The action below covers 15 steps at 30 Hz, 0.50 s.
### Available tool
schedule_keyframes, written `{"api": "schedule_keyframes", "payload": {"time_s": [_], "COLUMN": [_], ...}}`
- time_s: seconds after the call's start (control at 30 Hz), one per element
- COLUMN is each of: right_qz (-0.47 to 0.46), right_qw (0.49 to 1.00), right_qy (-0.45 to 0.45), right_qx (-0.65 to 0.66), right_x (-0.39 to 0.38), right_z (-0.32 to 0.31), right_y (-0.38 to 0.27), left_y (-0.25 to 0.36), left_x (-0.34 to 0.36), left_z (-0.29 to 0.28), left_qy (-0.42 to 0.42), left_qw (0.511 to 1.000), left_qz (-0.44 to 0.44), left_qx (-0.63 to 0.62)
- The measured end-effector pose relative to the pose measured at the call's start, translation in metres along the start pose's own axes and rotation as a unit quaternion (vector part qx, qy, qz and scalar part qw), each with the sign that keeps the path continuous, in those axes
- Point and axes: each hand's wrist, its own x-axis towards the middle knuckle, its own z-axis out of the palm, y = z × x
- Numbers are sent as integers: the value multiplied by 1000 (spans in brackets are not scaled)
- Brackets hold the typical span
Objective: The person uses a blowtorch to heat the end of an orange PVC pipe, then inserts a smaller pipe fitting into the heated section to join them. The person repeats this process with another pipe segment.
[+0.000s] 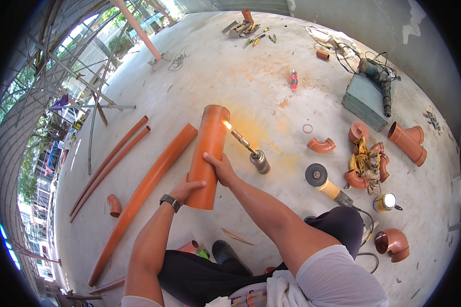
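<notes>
The floor (pixel 230 66) is bare pale concrete, smooth, with orange dust spread over its far middle and a yellowish tint beside the torch. A grey wall (pixel 374 30) closes the far right side, one patch showing lighter. On the left the room gives onto bright greenery through a tangle of metal poles (pixel 66 71), and a pinkish post (pixel 138 30) rises near that edge.

A long orange pipe (pixel 143 199) lies slantwise on the floor, with two thin pipes (pixel 107 166) side by side to its left. The short pipe (pixel 208 140), wide and orange, is held at the middle of the view, its top leaning slightly right. Beyond, at right, sits a grey-green case (pixel 364 100) with a power tool (pixel 379 74) on top. Near it lie a branched fitting (pixel 407 143) and a grinder (pixel 329 185).

The torch (pixel 259 161) stands on the floor, its flame meeting the short pipe's upper right side. The left hand (pixel 185 190) clasps the pipe's lower end, the right hand (pixel 221 170) its right side higher up; both thumbs lie across the front, the other fingers mostly hidden. Smaller are an elbow (pixel 321 145), a can (pixel 385 202) and a thin ring (pixel 307 128).
</notes>
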Motion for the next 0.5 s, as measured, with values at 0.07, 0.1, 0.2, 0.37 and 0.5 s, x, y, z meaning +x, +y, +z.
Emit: {"api": "schedule_keyframes", "payload": {"time_s": [0.07,0.1,0.2,0.37,0.5], "right_qz": [7,10,4,8,4], "right_qw": [1000,999,1000,1000,1000], "right_qy": [-9,-13,-11,13,-3], "right_qx": [-19,-28,-20,-8,-11], "right_x": [0,0,-4,-2,-4], "right_z": [4,6,12,3,-1], "right_y": [1,2,6,6,4], "left_y": [7,2,-4,12,7], "left_x": [-5,-1,-4,-11,-7], "left_z": [7,7,7,30,20], "left_qy": [54,82,154,220,156], "left_qw": [996,990,959,899,938], "left_qz": [17,37,82,77,79], "left_qx": [65,110,225,370,298]}}
